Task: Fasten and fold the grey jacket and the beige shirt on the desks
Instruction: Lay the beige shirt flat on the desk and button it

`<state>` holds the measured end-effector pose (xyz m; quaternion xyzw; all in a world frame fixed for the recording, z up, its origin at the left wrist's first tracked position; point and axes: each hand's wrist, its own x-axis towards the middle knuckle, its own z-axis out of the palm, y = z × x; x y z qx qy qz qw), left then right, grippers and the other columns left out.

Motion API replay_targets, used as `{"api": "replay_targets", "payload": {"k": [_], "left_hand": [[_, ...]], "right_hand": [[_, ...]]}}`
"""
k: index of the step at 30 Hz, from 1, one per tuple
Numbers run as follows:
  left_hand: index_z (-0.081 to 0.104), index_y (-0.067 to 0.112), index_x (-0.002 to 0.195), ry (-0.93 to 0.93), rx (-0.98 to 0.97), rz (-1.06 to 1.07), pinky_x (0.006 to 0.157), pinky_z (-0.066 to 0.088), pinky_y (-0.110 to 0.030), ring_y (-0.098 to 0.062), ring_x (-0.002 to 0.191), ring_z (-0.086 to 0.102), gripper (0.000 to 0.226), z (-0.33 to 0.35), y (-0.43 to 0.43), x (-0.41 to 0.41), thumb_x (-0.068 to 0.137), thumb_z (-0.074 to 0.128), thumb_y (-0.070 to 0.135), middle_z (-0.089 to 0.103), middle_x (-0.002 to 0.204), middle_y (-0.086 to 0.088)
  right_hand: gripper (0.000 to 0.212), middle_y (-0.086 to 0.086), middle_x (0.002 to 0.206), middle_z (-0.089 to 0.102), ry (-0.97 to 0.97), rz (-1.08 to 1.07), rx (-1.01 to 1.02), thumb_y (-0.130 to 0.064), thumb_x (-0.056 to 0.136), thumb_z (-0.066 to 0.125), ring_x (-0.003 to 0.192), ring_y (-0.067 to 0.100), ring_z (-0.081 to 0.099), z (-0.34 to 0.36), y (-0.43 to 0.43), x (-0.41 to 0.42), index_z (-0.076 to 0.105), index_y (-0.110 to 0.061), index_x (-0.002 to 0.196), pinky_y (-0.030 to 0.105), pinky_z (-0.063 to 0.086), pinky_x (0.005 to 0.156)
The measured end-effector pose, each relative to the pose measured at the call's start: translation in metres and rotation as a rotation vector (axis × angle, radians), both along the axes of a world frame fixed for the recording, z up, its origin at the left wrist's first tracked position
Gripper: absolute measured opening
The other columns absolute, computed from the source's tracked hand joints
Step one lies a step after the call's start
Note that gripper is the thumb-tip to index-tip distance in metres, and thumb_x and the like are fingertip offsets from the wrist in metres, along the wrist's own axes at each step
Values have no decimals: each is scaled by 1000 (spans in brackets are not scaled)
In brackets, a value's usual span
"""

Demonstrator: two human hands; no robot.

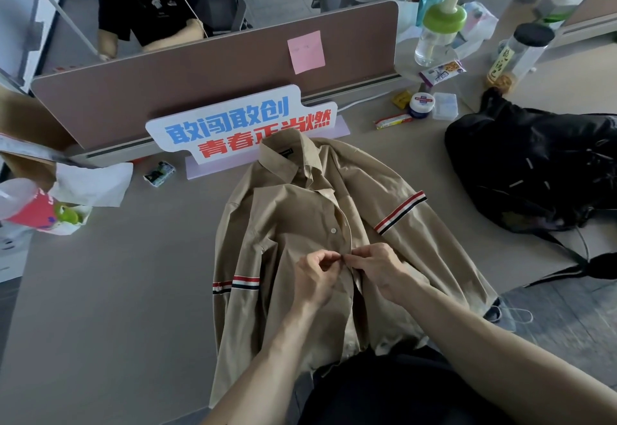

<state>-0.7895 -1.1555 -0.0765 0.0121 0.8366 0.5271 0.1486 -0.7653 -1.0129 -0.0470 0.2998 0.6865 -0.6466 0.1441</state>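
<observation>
The beige shirt (300, 231) lies flat, front up, at the centre of the desk (117, 291), collar at the far end, while the left hand (317, 274) and right hand (375, 266) both pinch its front opening at mid-height, fingertips meeting.

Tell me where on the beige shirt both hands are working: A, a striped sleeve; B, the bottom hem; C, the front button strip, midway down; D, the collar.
C: the left hand and right hand pinch the front edges of the beige shirt just below a button.
</observation>
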Motion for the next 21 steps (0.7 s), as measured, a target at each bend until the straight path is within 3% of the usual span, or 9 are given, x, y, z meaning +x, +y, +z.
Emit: {"api": "replay_targets", "payload": {"k": [4,8,14,18,21], "left_hand": [[76,13,89,-28,71,57,75,58,-24,-8,77,71,5,-2,0,2,85,74,13,75,82,3],[75,14,87,-49,121,76,77,58,-28,-15,79,72,4,-2,-1,2,86,74,11,75,83,-2],[76,8,88,-83,106,58,72,56,-21,0,69,68,4,0,-1,-1,84,75,9,73,77,3],[75,18,83,-119,134,82,80,60,-36,-14,77,73,5,-3,-1,-2,86,74,13,76,80,-2],[76,15,78,-192,153,114,79,60,-41,-19,77,74,15,0,2,-3,84,75,29,76,74,-1]], "right_hand": [[18,-1,63,71,11,-24,39,-8,83,74,60,8,64,1,-2,0,78,-18,68,22,54,62],[13,1,66,72,21,-25,36,-9,83,75,64,11,65,-2,-1,0,79,-15,72,28,55,68],[22,8,72,72,30,1,0,-9,85,73,70,15,63,-4,1,0,79,-20,67,30,53,73],[19,1,71,73,49,104,96,-17,88,70,69,8,60,-6,5,-2,80,-22,73,29,50,71],[18,-4,68,72,102,205,193,-16,89,66,66,4,59,-5,5,1,80,-23,80,27,49,68]]}}
